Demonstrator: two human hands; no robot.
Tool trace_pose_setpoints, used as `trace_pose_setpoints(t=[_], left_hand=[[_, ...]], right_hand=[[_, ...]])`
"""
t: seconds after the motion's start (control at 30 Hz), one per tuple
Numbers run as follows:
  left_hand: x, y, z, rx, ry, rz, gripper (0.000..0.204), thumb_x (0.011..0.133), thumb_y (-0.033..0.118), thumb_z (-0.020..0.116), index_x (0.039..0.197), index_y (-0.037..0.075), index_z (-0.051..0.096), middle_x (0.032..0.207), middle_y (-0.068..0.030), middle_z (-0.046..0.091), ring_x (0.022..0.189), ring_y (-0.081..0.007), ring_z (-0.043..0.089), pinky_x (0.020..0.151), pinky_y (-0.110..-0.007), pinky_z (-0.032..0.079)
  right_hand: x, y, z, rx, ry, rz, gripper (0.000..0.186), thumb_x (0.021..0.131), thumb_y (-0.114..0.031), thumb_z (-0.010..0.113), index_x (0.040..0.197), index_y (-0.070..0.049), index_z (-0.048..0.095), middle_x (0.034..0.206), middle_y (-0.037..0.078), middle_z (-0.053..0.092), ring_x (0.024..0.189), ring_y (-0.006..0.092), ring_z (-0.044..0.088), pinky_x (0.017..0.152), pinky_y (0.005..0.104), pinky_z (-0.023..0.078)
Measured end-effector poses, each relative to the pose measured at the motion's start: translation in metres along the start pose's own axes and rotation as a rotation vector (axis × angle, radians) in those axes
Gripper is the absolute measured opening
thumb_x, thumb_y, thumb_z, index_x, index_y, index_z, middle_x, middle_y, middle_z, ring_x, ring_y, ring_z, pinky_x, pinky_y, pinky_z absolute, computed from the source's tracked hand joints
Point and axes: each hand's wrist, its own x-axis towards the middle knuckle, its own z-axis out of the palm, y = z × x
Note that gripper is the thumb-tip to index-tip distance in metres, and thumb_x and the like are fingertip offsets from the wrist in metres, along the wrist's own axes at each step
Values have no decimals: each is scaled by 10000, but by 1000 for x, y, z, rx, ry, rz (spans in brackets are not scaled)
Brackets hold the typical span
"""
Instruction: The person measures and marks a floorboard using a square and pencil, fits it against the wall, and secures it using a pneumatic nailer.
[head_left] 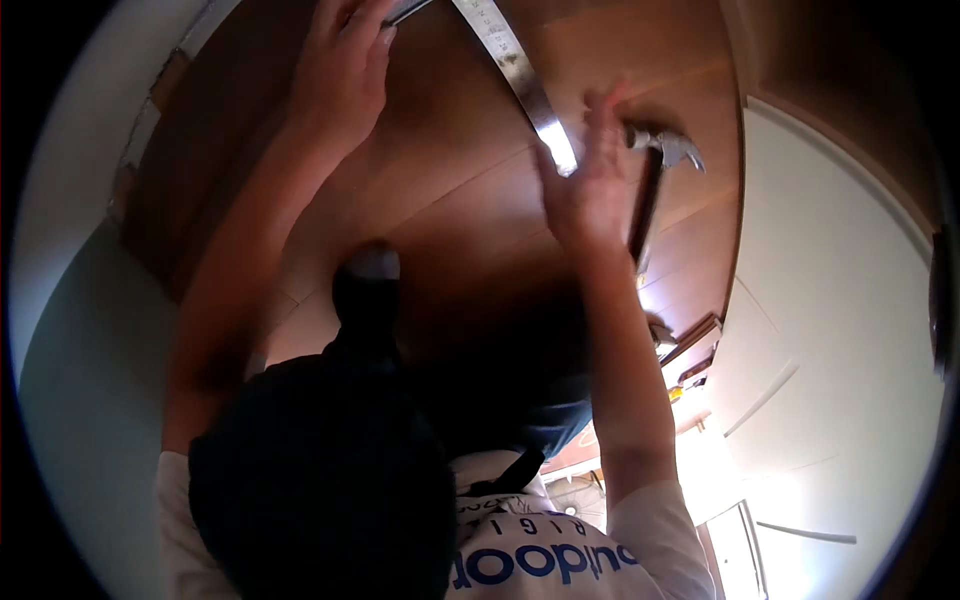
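Observation:
A long metal ruler (505, 60) lies across the brown wood flooring (450, 150), its bright near end by my right hand. My right hand (590, 185) has its fingers stretched out and its thumb apart, with the ruler's end in the gap between them. Whether skin touches metal there is unclear. My left hand (345, 75), at the upper left, is closed around a thin dark rod-like piece (407, 12); the picture's top edge cuts off its far part. Just right of my right hand rests a claw hammer (665, 145), its dark handle partly behind my forearm.
My dark-clad knee (310, 480) and foot (370, 275) are over the boards. A pale wall (840, 270) bounds the right side, another the left. Wood pieces (690, 345) and a yellow-handled tool (680, 392) lie at the lower right. The flooring's left edge is ragged.

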Motion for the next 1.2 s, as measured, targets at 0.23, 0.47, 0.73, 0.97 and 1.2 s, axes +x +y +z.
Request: trace_pose_setpoints(t=[0.23, 0.47, 0.73, 0.97, 1.2], left_hand=[[-61, 31, -42, -340, -148, -140, 465, 1023, 219, 674, 1447, 67, 561, 1250, -188, 637, 1125, -320, 652, 949, -411, 534], [-61, 80, -55, -820, -619, -481, 453, 1046, 286, 681, 1407, 29, 586, 1235, -97, 657, 1094, -153, 637, 926, -307, 536], [-114, 111, -72, -409, -826, 0, 539, 987, 361, 710, 1415, 56, 590, 1312, -172, 653, 1195, -371, 634, 1039, -467, 504], [-95, 5, -83, 352, -387, -235, 774, 938, 507, 729, 1506, 46, 479, 1490, -260, 503, 1364, -437, 489, 1139, -542, 399], [-88, -13, -50, 539, -568, -384, 1103, 783, 623, 835, 1572, 7, 372, 1556, -292, 372, 1450, -475, 338, 1184, -566, 334]], right_hand=[[-42, 1, 38, 186, 68, -203, 644, 903, -102, 688, 1506, -27, 473, 1258, 260, 644, 1044, 438, 672, 855, 502, 578], [-107, 22, -3, 4, -64, -421, 484, 841, -39, 714, 1320, -94, 667, 1145, 163, 671, 1018, 377, 657, 904, 486, 532], [-121, -3, 28, 123, -154, -621, 616, 698, -54, 761, 1300, -117, 649, 1168, 84, 648, 1094, 309, 628, 932, 455, 472], [-110, 24, 28, -21, 41, -390, 472, 809, -136, 713, 1274, -119, 637, 1045, 111, 642, 974, 309, 658, 858, 434, 511], [-118, 88, -48, -202, 344, -212, 363, 847, -192, 700, 1192, -85, 672, 996, 114, 651, 883, 320, 683, 799, 460, 560]])
